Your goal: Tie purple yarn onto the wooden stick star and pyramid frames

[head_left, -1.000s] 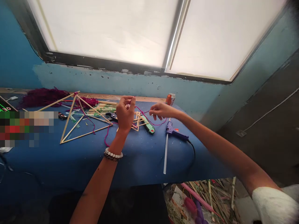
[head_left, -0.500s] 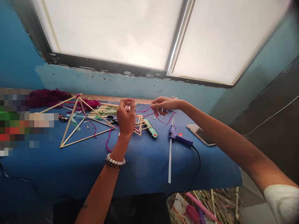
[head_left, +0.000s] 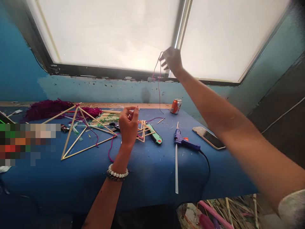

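My right hand (head_left: pixel 172 60) is raised in front of the window, pinching a loop of magenta yarn (head_left: pixel 159 84) that hangs down toward the table. Over the table, my left hand (head_left: pixel 130 124) is closed, thumb against forefinger, with a bit of magenta yarn at the fingertips; the rest of its grip is hidden. Just right of that hand is a small star-like frame of thin sticks (head_left: pixel 144 131), partly covered by it. A larger frame of sticks (head_left: pixel 89 147) stands to the left, yarn tied at its top.
A green utility knife (head_left: pixel 154 134) lies beside the small frame. Further right are a blue glue gun (head_left: pixel 181 141) with a long glue stick, a phone (head_left: pixel 209 137) and an orange can (head_left: pixel 176 106). Purple yarn (head_left: pixel 47 109) and several sticks (head_left: pixel 106 118) lie at the back left.
My right hand has risen from low over the table to the window, drawing the yarn up. My left hand has stayed nearly in place. The can has come into view.
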Available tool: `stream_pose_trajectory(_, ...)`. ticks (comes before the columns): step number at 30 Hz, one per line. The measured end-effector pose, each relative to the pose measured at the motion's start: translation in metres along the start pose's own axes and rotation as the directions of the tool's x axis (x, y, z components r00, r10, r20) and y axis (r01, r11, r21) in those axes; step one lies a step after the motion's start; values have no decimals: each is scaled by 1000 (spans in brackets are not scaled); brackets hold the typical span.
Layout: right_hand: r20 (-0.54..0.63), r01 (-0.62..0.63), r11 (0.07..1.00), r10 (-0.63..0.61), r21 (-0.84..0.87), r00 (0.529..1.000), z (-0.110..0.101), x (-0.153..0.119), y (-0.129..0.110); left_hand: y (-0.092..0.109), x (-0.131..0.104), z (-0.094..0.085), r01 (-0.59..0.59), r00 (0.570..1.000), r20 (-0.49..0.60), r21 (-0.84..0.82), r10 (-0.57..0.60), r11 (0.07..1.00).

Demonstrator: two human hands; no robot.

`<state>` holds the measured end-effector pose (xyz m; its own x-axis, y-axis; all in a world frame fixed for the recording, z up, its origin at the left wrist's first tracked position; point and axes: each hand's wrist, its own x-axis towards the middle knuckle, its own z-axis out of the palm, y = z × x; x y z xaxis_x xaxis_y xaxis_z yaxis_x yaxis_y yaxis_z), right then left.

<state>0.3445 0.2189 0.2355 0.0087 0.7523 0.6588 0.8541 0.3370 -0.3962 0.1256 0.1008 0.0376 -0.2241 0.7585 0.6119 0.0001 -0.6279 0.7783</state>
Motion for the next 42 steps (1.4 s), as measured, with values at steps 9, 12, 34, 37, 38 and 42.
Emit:
stream_pose_trajectory(9,292,-39,986,87,-165,952,48,-69,7,-3,-4,-1,45,998,53,-15,-45,999)
stream_pose_trajectory(12,244,65,993,-40,-96,969,50,-92,-21,-3,1,-3,71,995,76,-59,-67,996)
stream_pose_trajectory(34,156,383,634,-627,672,763,89,-244,-131,51,-48,-139,462,870,267,-145,-415,875)
stream_pose_trajectory(37,85,523,613,-693,593,716,92,-242,-131,48,-46,-143,469,866,262,-134,-425,873)
stream_pose_trajectory(38,76,551,613,-704,565,706,93,-241,-130,46,-46,-144,468,867,257,-132,-426,874)
stream_pose_trajectory(42,107,567,656,-696,499,710,98,-237,-123,42,-45,-142,445,881,237,-123,-409,887)
